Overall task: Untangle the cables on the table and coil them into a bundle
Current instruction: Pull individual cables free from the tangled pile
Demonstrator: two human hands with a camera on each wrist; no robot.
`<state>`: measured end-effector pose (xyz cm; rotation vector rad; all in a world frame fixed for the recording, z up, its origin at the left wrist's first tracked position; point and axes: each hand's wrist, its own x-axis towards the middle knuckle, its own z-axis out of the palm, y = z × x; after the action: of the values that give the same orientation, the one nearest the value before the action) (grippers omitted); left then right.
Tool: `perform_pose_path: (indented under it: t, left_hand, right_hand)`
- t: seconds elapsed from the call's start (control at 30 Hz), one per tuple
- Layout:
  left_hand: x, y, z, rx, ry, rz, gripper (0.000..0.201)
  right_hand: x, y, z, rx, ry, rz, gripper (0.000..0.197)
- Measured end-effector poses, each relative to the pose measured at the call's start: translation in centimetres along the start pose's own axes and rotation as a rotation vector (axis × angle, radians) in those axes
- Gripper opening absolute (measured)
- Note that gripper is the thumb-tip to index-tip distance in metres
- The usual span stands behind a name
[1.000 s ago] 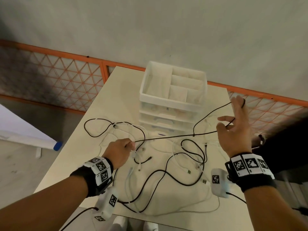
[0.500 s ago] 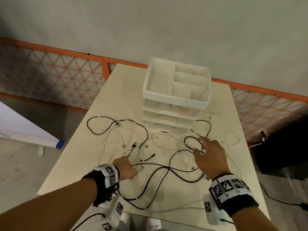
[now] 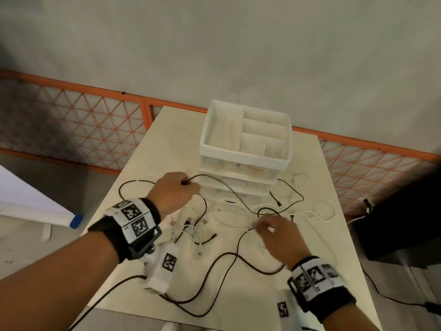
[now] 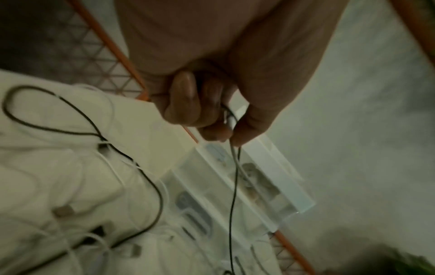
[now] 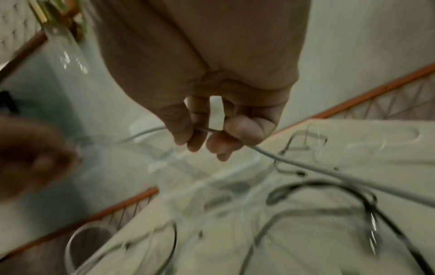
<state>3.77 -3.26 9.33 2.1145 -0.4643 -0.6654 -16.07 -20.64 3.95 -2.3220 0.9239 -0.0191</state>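
Several black and white cables lie tangled on the cream table (image 3: 171, 139). My left hand (image 3: 188, 185) is a fist raised in front of the drawer unit, gripping one black cable (image 3: 232, 193) that arcs away to the right. In the left wrist view the left hand (image 4: 226, 128) pinches a white plug and the black cable (image 4: 232, 204), which hangs straight down. My right hand (image 3: 260, 226) hovers low over the tangle's middle. In the right wrist view the right hand (image 5: 207, 137) pinches a thin cable (image 5: 294, 165) between thumb and fingertips. White cables (image 3: 322, 211) loop at the right.
A white drawer organizer (image 3: 245, 161) with an open compartmented top stands at the table's far middle. An orange lattice railing (image 3: 95, 120) runs behind. A dark box (image 3: 393, 223) sits off the right edge. Black cable loops reach the table's near edge (image 3: 191, 314).
My right hand came down from holding a stretched black cable in the air to the tangle on the table. My left hand moved forward toward the organizer, lifting a black cable.
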Motion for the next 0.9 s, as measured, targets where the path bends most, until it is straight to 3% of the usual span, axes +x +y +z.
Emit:
perform_pose_path:
  t: [0.1, 0.2, 0.27, 0.4, 0.47, 0.57, 0.67, 0.73, 0.9]
  left_hand:
    - [0.4, -2.0, -0.3, 0.103, -0.043, -0.033, 0.035]
    - [0.5, -1.4, -0.1, -0.036, 0.028, -0.037, 0.037]
    - [0.7, -0.7, 0.0, -0.130, 0.076, 0.037, 0.034]
    - [0.2, 0.5, 1.8, -0.285, -0.033, 0.259, 0.028]
    - [0.0, 0.6, 2.8, -0.312, 0.002, 0.304, 0.029]
    - [0.9, 0.6, 2.9, -0.423, 0.158, 0.228, 0.031]
    - [1.7, 0.7, 2.0, -0.502, 0.230, 0.123, 0.031]
    - [1.3, 1.3, 1.8, -0.563, 0.196, 0.122, 0.030]
    - [-0.4, 2.6, 3.5, -0.526, -0.077, 0.294, 0.029]
  right_hand:
    - [0.3, -1.2, -4.4, 0.028, 0.082, -0.067, 0.019]
    - [-0.3, -3.4, -6.5, -0.029, 0.027, -0.227, 0.021]
    - [-0.6, -4.7, -7.2, -0.031, 0.035, -0.299, 0.024]
    - [-1.0, -6.9, -8.2, 0.025, 0.042, -0.383, 0.026]
    - [-1.1, -7.6, -8.7, 0.046, 0.032, -0.405, 0.029]
    - [-1.3, -7.6, -9.7, 0.071, 0.027, -0.379, 0.027]
    - [-1.4, -7.0, -10.2, 0.106, 0.018, -0.353, 0.023]
    - [-1.4, -7.0, -10.0, 0.114, 0.017, -0.351, 0.023]
    - [-1.4, -7.9, -9.4, 0.179, 0.072, -0.375, 0.027]
